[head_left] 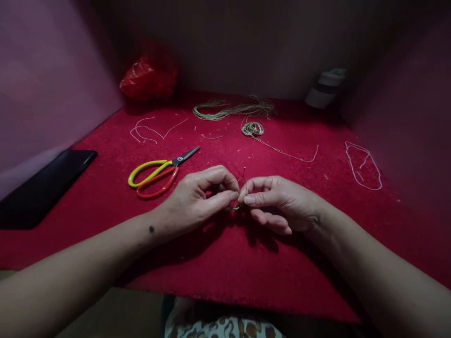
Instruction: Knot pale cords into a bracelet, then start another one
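Observation:
My left hand [211,195] and my right hand [269,199] meet over the middle of the red cloth, fingertips almost touching. Between them is a small knotted green cord [236,207], mostly covered by the fingers. The left thumb and forefinger pinch one part of it. With thumb and forefinger the right hand grips the cord's thin end, which loops up above the fingertips; its other fingers are loosely curled. Just beyond the left hand lie scissors [162,176] with one yellow and one red handle, blades pointing away to the right.
Behind the hands lie a bundle of green cords [230,111] and a coiled braided cord [252,129]. Loose pale strings [373,180] and clippings are scattered about. A black phone-like slab [45,188] is at left, a red plastic bag [148,80] and a bottle [324,89] at the back.

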`<move>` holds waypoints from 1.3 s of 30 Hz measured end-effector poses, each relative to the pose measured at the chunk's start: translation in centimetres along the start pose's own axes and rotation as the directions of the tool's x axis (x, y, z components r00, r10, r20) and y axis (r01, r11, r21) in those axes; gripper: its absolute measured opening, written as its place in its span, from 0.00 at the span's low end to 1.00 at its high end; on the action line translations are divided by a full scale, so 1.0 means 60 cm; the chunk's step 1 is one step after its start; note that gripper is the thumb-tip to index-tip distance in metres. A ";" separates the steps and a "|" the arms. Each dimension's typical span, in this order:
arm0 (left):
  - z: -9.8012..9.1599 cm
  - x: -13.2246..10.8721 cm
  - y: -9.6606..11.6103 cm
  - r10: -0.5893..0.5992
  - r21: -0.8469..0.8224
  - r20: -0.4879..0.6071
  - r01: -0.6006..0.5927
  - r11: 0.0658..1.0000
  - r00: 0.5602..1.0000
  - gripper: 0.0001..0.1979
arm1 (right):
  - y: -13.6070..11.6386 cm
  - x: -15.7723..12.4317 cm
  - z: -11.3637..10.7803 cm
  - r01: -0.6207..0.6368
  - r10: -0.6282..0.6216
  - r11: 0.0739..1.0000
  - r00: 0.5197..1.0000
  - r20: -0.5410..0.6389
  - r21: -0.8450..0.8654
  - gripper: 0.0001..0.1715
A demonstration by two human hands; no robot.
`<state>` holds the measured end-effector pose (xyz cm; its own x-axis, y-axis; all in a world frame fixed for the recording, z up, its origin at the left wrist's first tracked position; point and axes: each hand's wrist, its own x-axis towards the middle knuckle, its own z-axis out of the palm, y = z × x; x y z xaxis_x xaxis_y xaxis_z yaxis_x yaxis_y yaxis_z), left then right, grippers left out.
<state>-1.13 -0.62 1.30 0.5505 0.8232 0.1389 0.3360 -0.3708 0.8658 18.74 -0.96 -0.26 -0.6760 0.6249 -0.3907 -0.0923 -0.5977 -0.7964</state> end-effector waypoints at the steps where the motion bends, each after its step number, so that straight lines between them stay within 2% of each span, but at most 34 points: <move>1: 0.000 0.000 0.000 -0.007 -0.027 0.016 0.008 1.000 1.000 0.03 | 0.000 0.000 -0.002 -0.016 0.016 1.000 1.000 0.024 -0.001 0.05; 6: 0.003 0.001 -0.001 -0.043 -0.217 0.127 0.070 0.974 0.991 0.03 | 0.003 0.004 -0.009 -0.041 0.040 0.999 0.993 0.110 0.007 0.05; 10: 0.009 0.003 -0.006 -0.054 -0.269 0.197 0.107 0.957 0.979 0.03 | 0.006 0.006 -0.011 -0.060 0.058 0.998 0.989 0.137 0.011 0.04; 16: 0.017 0.007 -0.011 -0.150 -0.381 0.259 0.244 0.892 0.954 0.07 | 0.004 0.004 -0.009 -0.079 0.087 0.995 0.986 0.140 -0.066 0.03; 20: 0.014 0.008 -0.007 -0.152 -0.301 0.262 0.230 0.925 0.953 0.04 | 0.005 0.003 -0.007 -0.079 0.089 0.994 0.986 0.138 -0.074 0.01; 24: 0.012 0.006 -0.005 -0.106 -0.169 0.187 0.139 0.976 0.977 0.03 | 0.006 0.005 -0.007 -0.066 0.075 0.995 0.989 0.126 -0.075 0.04; 26: 0.013 0.005 -0.005 -0.108 -0.108 0.149 0.125 0.986 0.983 0.03 | 0.007 0.005 -0.006 -0.055 0.061 0.996 0.994 0.095 -0.064 0.05; 30: 0.015 0.002 -0.002 -0.167 -0.044 0.104 0.173 0.984 0.980 0.06 | 0.008 0.006 -0.002 -0.012 0.013 0.997 1.000 0.012 -0.075 0.06; 34: 0.016 0.001 0.001 -0.189 0.035 0.051 0.187 0.982 0.981 0.08 | 0.010 0.006 0.007 0.026 -0.040 0.988 0.995 -0.089 -0.153 0.08; 39: 0.020 -0.001 0.001 -0.187 0.103 0.037 0.182 0.978 0.982 0.08 | 0.011 0.006 0.020 0.073 -0.120 0.965 0.977 -0.178 -0.253 0.05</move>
<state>-0.20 -1.20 0.74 0.5059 0.8616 -0.0428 0.5071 -0.2569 0.8227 17.56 -1.75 -0.35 -0.5190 0.7716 -0.3677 0.0470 -0.4037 -0.9137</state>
